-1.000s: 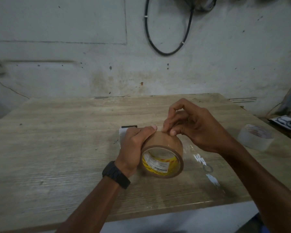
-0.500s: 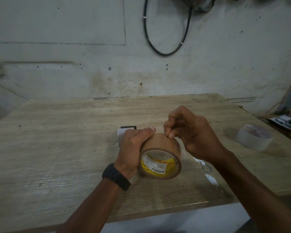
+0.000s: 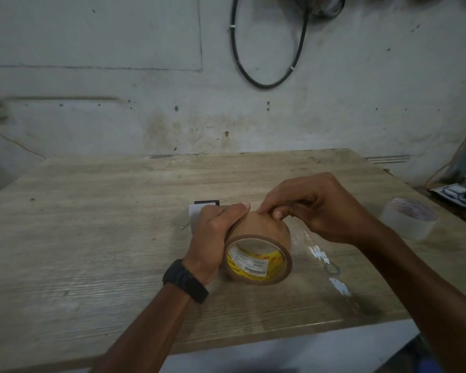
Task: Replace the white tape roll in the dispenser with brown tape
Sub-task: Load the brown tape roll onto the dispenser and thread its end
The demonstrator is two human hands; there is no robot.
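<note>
Brown tape roll (image 3: 258, 246) — held just above the desk (image 3: 92, 224), near its front middle, lying on its side with the open core and yellow label facing the camera. Not yet in any dispenser.

Left hand (image 3: 213, 235) — wrapped around the left side of the roll, thumb across the top; black watch (image 3: 186, 281) at the wrist.

Right hand (image 3: 315, 208) — fingers curled, thumb and fingertips pinching at the top surface of the roll, apparently picking for the loose end of the tape. No free strip of brown tape shows.

Dispenser (image 3: 199, 211) — only a white and black corner visible behind the left hand, on the desk; whether its spindle is bare cannot be told.

White tape roll (image 3: 409, 219) — flat on the desk at the right, well apart from the hands, so judged already taken out.

Clear plastic wrap (image 3: 328, 267) — lying on the desk to the right of the brown roll, with glinting spots.

Status — removal of the old roll appears done; finding the tape end is in hand; mounting the brown roll and threading it remain.
</note>
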